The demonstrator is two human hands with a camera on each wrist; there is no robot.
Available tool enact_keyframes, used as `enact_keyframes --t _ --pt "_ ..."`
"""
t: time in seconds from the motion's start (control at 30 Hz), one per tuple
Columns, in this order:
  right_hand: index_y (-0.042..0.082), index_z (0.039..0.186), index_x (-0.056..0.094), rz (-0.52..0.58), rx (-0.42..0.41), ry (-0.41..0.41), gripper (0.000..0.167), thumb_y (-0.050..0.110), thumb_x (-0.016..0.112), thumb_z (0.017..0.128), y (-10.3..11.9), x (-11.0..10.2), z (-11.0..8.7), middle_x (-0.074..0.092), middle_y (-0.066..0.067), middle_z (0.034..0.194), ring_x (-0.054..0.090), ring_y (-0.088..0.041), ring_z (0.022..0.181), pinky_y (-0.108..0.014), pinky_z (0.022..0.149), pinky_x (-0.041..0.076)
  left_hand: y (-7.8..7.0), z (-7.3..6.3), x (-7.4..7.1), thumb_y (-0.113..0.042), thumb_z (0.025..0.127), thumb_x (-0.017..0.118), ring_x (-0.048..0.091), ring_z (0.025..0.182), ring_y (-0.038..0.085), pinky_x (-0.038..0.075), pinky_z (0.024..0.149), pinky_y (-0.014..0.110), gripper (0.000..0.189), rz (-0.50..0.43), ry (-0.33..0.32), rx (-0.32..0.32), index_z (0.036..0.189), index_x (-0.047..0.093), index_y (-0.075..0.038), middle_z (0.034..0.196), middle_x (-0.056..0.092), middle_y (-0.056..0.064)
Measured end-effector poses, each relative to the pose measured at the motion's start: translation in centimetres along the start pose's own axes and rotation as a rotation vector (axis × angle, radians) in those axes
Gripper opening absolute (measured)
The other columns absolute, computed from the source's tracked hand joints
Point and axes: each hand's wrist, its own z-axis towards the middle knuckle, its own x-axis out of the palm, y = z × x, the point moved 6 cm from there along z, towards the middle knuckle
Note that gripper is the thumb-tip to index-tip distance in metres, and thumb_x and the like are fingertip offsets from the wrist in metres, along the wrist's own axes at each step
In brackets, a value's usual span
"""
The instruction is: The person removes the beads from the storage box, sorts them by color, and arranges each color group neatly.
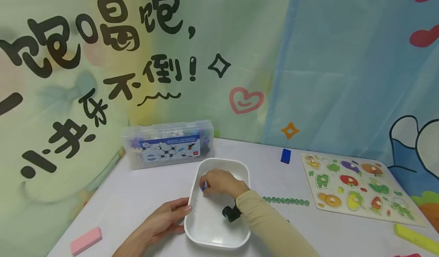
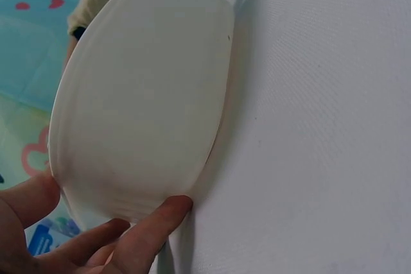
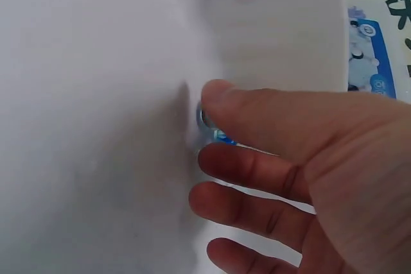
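A white rectangular tray (image 1: 209, 226) with rounded corners stands on the table in front of me. My left hand (image 1: 166, 219) grips its left side; in the left wrist view the thumb is at the rim and the fingers lie against the outer wall (image 2: 141, 94). Inside the tray, near its far left wall, my right hand (image 1: 223, 183) pinches a small blue glassy piece (image 1: 204, 186) between thumb and forefinger. The right wrist view shows this piece (image 3: 221, 137) close to the tray wall, mostly covered by the thumb, with the other fingers spread below.
Behind the tray stands a clear plastic case (image 1: 168, 146) with a blue label. Green glassy discs (image 1: 288, 201) form a row to the right, near a vegetable puzzle board (image 1: 363, 188). A blue block (image 1: 285, 156), pink block (image 1: 86, 241) and yellow block (image 1: 416, 238) lie around the table.
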Motion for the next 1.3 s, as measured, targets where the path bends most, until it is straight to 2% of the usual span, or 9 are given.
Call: enact_keyframes --t 0.23,0.37,0.5,0.63,0.87,1.0,1.13,1.3 --pt "0.021 0.094 0.073 -0.018 0.016 -0.014 0.014 0.019 0.077 0.08 -0.2 0.4 0.0 0.057 0.01 0.074 0.05 -0.006 0.071 -0.022 0.06 0.041 -0.1 0.0 0.1 -0.026 0.1 0.054 0.058 0.118 0.021 0.054 0.095 0.041 0.069 0.002 0.008 0.004 0.149 0.02 0.01 0.151 0.035 0.026" --pt "0.022 0.091 0.073 -0.014 0.023 -0.023 0.012 0.019 0.077 0.08 -0.4 0.3 -0.2 0.056 0.01 0.073 0.049 -0.006 0.07 -0.022 0.06 0.041 0.0 0.0 0.2 -0.025 0.1 0.053 0.058 0.117 0.021 0.054 0.095 0.041 0.068 -0.007 0.017 0.004 0.149 0.021 0.01 0.149 0.038 0.024" --pt "0.021 0.088 0.071 0.005 -0.002 -0.055 0.009 0.019 0.076 0.081 -0.3 -0.5 -0.7 0.055 0.009 0.072 0.048 -0.007 0.07 -0.022 0.059 0.04 0.1 0.1 0.3 -0.024 0.1 0.052 0.06 0.114 0.02 0.055 0.093 0.042 0.065 -0.01 0.01 0.007 0.148 0.023 0.009 0.147 0.042 0.022" --pt "0.02 0.092 0.072 0.033 -0.032 -0.091 0.008 0.02 0.073 0.085 -0.4 -2.2 -1.8 0.057 0.009 0.075 0.048 -0.007 0.071 -0.022 0.062 0.041 0.1 0.1 0.2 -0.025 0.1 0.053 0.06 0.113 0.02 0.055 0.093 0.042 0.066 0.001 -0.015 -0.005 0.148 0.024 0.009 0.147 0.041 0.023" --pt "0.018 0.1 0.072 0.105 -0.088 -0.173 0.013 0.023 0.071 0.088 -1.3 -5.6 -5.9 0.061 0.008 0.08 0.049 -0.006 0.069 -0.019 0.061 0.044 0.1 0.0 -0.1 -0.028 0.099 0.055 0.059 0.116 0.02 0.055 0.093 0.044 0.07 0.026 -0.047 -0.029 0.149 0.022 0.01 0.151 0.035 0.027" --pt "0.017 0.103 0.072 0.142 -0.06 -0.199 0.016 0.023 0.072 0.088 -2.6 -6.9 -8.9 0.062 0.008 0.083 0.05 -0.005 0.071 -0.017 0.061 0.046 0.1 0.1 -0.2 -0.028 0.099 0.055 0.059 0.116 0.02 0.055 0.094 0.043 0.07 0.027 -0.048 -0.024 0.149 0.022 0.01 0.151 0.035 0.026" --pt "0.017 0.102 0.071 0.157 -0.029 -0.208 0.016 0.023 0.072 0.087 -4.6 -6.7 -12.2 0.06 0.011 0.083 0.049 -0.002 0.072 -0.017 0.061 0.046 0.2 0.1 -0.1 -0.028 0.099 0.055 0.059 0.115 0.019 0.055 0.093 0.043 0.07 0.026 -0.041 -0.023 0.149 0.023 0.009 0.15 0.038 0.025" --pt "0.015 0.1 0.071 0.192 0.022 -0.194 0.016 0.024 0.072 0.087 -8.1 -5.0 -16.4 0.057 0.014 0.079 0.046 0.001 0.071 -0.017 0.059 0.045 0.2 0.1 0.0 -0.026 0.099 0.055 0.06 0.114 0.019 0.055 0.093 0.043 0.069 0.016 -0.035 -0.02 0.148 0.023 0.01 0.149 0.04 0.024"
